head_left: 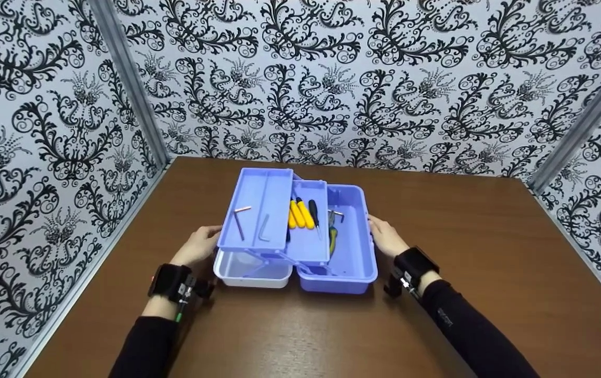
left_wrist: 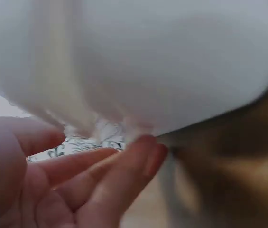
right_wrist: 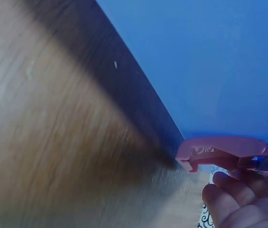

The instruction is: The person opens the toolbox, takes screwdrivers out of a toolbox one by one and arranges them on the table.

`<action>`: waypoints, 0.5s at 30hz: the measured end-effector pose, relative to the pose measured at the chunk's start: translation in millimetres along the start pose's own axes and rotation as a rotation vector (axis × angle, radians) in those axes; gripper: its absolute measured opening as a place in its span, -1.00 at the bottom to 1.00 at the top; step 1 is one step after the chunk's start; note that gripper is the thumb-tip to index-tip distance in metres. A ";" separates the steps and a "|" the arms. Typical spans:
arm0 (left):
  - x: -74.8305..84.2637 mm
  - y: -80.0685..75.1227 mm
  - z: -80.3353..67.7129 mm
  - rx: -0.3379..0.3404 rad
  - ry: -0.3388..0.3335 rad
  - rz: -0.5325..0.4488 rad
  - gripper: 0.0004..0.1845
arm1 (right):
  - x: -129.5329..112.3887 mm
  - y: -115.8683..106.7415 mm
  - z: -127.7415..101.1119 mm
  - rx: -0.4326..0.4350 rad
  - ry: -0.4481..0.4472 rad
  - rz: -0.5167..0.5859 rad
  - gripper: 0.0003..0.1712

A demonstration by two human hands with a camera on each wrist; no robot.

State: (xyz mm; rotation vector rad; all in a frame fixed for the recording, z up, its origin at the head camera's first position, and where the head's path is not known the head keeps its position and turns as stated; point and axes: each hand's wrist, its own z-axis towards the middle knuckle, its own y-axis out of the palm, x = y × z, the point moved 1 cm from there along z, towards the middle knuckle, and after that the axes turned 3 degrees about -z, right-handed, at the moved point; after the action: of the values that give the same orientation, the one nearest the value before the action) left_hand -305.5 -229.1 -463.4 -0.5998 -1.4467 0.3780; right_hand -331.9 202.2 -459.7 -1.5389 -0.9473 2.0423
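An open blue toolbox (head_left: 355, 252) stands in the middle of a brown table, its two trays fanned out to the left. The upper tray (head_left: 274, 181) holds two hex keys (head_left: 263, 228). On the lower tray (head_left: 308, 244) lie yellow-handled screwdrivers (head_left: 300, 214). A white lid (head_left: 250, 270) lies low at the left. My left hand (head_left: 207, 239) is at the lid's left side, and its nearly straight fingers (left_wrist: 100, 185) touch the white lid (left_wrist: 162, 61). My right hand (head_left: 379, 231) rests against the box's right wall (right_wrist: 209, 61), fingers (right_wrist: 243, 199) just under a pink latch (right_wrist: 224, 152).
The table (head_left: 489, 252) is boxed in by patterned black-and-white walls at the left, back and right. More tools lie in the box's deep base, partly hidden by the trays.
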 end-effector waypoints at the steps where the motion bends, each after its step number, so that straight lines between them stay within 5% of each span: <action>1: 2.0 -1.5 -0.7 0.006 -0.001 -0.002 -0.51 | -0.5 -0.1 0.0 0.000 0.004 0.002 -0.52; 6: 14.6 -11.6 -6.4 0.072 -0.003 -0.092 -0.50 | -1.6 0.6 0.1 -0.001 0.032 0.003 -0.51; 11: 27.0 -21.9 -10.9 0.045 0.008 -0.356 -0.44 | -3.6 0.8 0.2 -0.004 0.042 -0.009 -0.50; 15: 39.3 -24.5 -13.1 0.011 0.062 -0.389 -0.42 | -3.4 -0.9 -0.2 0.000 0.042 -0.014 -0.51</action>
State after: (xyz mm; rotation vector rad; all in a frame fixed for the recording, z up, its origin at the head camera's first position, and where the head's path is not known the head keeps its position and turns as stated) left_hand -291.3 -227.8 -417.4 -0.3066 -1.4619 0.0607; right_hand -330.7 200.5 -456.8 -1.5645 -0.9395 1.9923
